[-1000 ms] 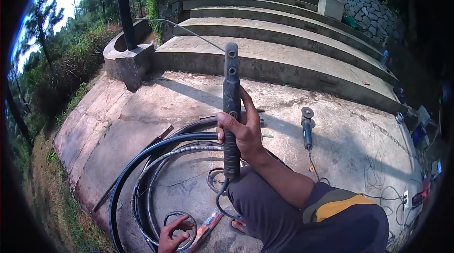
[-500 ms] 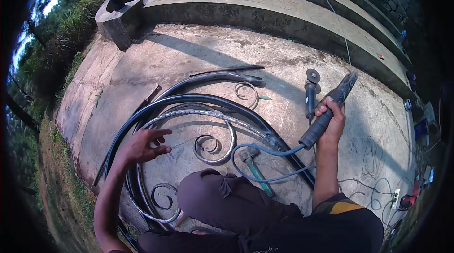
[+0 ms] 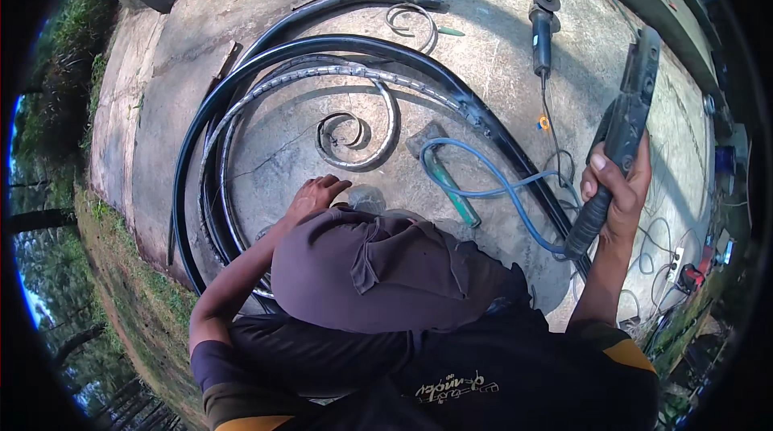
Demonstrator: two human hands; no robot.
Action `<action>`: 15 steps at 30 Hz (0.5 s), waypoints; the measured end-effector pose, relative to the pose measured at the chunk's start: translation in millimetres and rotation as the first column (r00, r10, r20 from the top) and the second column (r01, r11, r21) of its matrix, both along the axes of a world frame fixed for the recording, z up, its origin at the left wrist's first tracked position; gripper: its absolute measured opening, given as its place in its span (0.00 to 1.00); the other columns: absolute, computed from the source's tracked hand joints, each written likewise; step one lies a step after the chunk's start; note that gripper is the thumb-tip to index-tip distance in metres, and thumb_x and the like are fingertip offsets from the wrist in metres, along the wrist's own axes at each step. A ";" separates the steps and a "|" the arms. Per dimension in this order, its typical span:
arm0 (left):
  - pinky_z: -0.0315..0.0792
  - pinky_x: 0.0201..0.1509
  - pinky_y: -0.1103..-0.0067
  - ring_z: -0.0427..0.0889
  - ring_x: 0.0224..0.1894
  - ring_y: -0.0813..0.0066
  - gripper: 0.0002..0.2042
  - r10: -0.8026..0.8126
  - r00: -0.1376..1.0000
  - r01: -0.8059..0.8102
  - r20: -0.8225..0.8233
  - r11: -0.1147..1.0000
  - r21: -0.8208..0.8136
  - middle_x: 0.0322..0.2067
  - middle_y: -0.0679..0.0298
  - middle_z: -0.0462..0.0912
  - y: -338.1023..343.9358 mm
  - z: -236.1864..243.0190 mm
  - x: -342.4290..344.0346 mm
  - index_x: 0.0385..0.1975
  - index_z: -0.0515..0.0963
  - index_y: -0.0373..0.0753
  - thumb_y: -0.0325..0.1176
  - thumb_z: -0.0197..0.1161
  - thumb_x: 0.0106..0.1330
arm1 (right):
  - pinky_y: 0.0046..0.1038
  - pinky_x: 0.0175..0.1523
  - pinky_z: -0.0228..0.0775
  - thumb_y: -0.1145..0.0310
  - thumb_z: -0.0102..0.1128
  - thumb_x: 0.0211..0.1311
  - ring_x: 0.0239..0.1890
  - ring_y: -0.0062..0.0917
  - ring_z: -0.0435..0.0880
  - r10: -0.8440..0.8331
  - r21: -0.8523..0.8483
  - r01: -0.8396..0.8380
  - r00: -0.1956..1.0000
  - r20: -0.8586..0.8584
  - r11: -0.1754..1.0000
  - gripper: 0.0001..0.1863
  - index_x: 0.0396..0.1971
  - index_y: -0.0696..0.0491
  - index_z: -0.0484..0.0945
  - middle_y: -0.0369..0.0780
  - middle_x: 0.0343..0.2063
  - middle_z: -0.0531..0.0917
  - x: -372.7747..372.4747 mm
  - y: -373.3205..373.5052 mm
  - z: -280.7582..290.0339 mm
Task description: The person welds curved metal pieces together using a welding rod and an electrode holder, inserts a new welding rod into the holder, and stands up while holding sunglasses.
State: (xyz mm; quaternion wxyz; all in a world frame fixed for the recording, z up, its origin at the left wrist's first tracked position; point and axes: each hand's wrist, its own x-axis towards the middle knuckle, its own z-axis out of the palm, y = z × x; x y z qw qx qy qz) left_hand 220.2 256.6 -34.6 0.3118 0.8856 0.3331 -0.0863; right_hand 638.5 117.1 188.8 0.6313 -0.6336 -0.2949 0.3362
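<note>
A: Where is the electrode holder (image 3: 624, 129)?

B: Right of the iron scroll (image 3: 354, 137), clenched upright in the right hand (image 3: 616, 189), clear of the metal. The left hand (image 3: 318, 193), fingers loosely spread, reaches just below the scroll, perhaps steadying.

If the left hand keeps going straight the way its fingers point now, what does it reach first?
The left hand points up and slightly right across bare concrete. First in that line is probably the small spiral end of the metal scroll inside the curved black frame. Depth is unclear; the hand may be above the ground.

Left hand (image 3: 318, 193) lower, nearer knee (image 3: 378, 270)
</note>
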 end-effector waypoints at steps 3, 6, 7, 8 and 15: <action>0.72 0.60 0.63 0.79 0.54 0.51 0.26 -0.038 0.998 0.043 0.049 0.994 -0.099 0.51 0.51 0.81 -18.6 -4.9 5.7 0.58 0.78 0.41 0.44 0.68 0.59 | 0.22 0.24 0.68 0.81 0.62 0.53 0.17 0.17 0.75 0.113 -0.157 -0.118 0.993 -0.042 0.980 0.44 0.72 0.57 0.55 0.37 0.24 0.77 -19.5 -13.0 -37.0; 0.74 0.57 0.63 0.81 0.51 0.50 0.23 -0.029 0.998 0.035 0.047 0.989 -0.145 0.48 0.50 0.82 -28.8 21.3 21.5 0.56 0.79 0.39 0.41 0.68 0.60 | 0.22 0.25 0.70 0.80 0.62 0.55 0.19 0.18 0.76 0.206 -0.236 -0.222 0.974 -0.094 0.946 0.48 0.76 0.57 0.48 0.38 0.22 0.77 -38.9 -31.1 -64.6; 0.75 0.56 0.63 0.82 0.50 0.49 0.22 -0.028 0.997 0.035 0.070 0.994 -0.102 0.47 0.51 0.83 -28.5 26.3 25.4 0.55 0.79 0.39 0.39 0.67 0.61 | 0.25 0.35 0.77 0.81 0.62 0.53 0.29 0.22 0.84 0.227 -0.325 -0.243 0.970 -0.085 0.914 0.45 0.73 0.59 0.55 0.43 0.34 0.83 -43.5 -38.8 -67.8; 0.75 0.55 0.63 0.82 0.49 0.49 0.21 -0.017 0.996 0.023 0.090 0.997 -0.067 0.47 0.51 0.83 -29.7 28.6 25.6 0.55 0.79 0.39 0.37 0.67 0.62 | 0.25 0.35 0.77 0.81 0.62 0.53 0.29 0.22 0.84 0.234 -0.340 -0.256 0.966 -0.105 0.905 0.45 0.73 0.59 0.55 0.43 0.34 0.83 -50.8 -43.8 -73.3; 0.76 0.53 0.60 0.83 0.47 0.47 0.20 0.090 0.993 -0.087 -0.075 0.995 0.040 0.46 0.50 0.83 -16.4 23.6 -22.8 0.56 0.79 0.41 0.36 0.67 0.64 | 0.31 0.62 0.74 0.83 0.65 0.51 0.61 0.37 0.79 0.482 -0.215 -0.436 0.719 0.501 0.874 0.44 0.71 0.63 0.59 0.53 0.65 0.71 -107.8 -38.7 -88.9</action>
